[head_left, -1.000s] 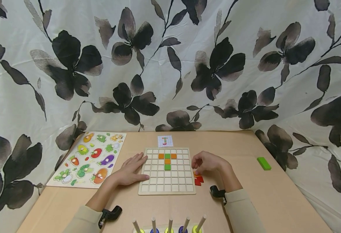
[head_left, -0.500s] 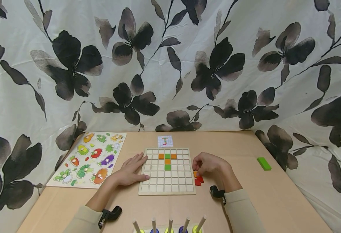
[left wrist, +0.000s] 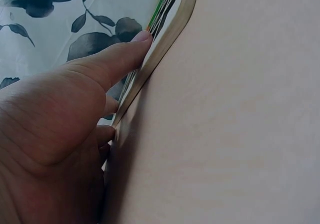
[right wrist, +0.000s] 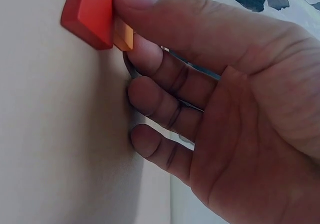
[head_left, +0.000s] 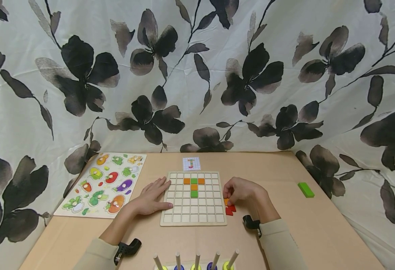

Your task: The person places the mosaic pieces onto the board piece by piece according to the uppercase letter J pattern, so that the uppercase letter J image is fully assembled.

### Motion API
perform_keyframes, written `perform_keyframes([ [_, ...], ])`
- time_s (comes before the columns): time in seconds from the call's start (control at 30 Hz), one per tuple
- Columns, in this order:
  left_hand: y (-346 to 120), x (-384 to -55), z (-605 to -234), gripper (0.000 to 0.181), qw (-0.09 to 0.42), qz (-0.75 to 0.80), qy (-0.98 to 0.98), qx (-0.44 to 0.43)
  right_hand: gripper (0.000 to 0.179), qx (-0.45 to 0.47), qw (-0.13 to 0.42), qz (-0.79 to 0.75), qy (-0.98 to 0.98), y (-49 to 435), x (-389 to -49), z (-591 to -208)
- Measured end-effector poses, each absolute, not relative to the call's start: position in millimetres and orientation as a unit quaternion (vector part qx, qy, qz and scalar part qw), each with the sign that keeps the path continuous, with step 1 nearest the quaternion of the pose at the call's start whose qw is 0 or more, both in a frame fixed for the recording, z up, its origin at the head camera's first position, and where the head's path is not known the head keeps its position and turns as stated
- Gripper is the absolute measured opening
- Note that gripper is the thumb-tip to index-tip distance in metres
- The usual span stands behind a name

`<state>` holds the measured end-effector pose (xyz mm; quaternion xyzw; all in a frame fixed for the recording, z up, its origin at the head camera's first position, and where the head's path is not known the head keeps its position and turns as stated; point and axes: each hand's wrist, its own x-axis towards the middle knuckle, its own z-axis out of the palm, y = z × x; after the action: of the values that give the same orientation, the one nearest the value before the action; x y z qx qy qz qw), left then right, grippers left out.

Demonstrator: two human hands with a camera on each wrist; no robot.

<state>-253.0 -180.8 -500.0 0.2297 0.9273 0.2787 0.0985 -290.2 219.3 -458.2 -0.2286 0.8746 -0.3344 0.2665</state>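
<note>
A wooden grid board point(head_left: 180, 220) lies mid-table, with orange tiles point(head_left: 194, 186) and green tiles point(head_left: 194, 194) forming a T in its upper cells. My left hand point(head_left: 150, 198) rests along the board's left edge. In the left wrist view its thumb point(left wrist: 142, 36) lies over the rim. By the right edge, my right hand point(head_left: 243, 189) pinches an orange block point(right wrist: 123, 36) between thumb and index finger, its other fingers bent loosely. Red pieces point(head_left: 229, 212) lie just below that hand; one red block point(right wrist: 90, 16) stands right against the orange one in the right wrist view.
A small pattern card point(head_left: 191, 164) lies behind the board. To the left is a sheet of vegetable pictures point(head_left: 83, 195). A green block point(head_left: 306, 189) lies far right. At the front edge stands a rack of wooden pegs point(head_left: 197, 260) with yellow and purple rings.
My right hand has shifted very slightly toward me and right beside the red pieces, with a bit more orange showing. My left hand and the tiles on the board have not moved.
</note>
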Motion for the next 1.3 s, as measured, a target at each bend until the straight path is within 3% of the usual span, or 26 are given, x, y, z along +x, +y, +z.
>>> perform_keyframes([
  [0.47,-180.9,-252.1,-499.6,0.096,0.098,0.278,0.928,0.229,0.016,-0.229,0.267,-0.330,0.876,216.0,-287.2,-457.0],
  [0.77,-181.5,-253.3,-500.8,0.096,0.093,0.276,0.927,0.238,0.009,-0.225,0.212,-0.341,0.888,218.2,-289.9,-456.9],
  [1.3,-180.4,-253.2,-498.5,0.096,0.092,0.276,0.927,0.236,0.006,-0.231,0.174,-0.385,0.876,217.6,-293.0,-454.0],
])
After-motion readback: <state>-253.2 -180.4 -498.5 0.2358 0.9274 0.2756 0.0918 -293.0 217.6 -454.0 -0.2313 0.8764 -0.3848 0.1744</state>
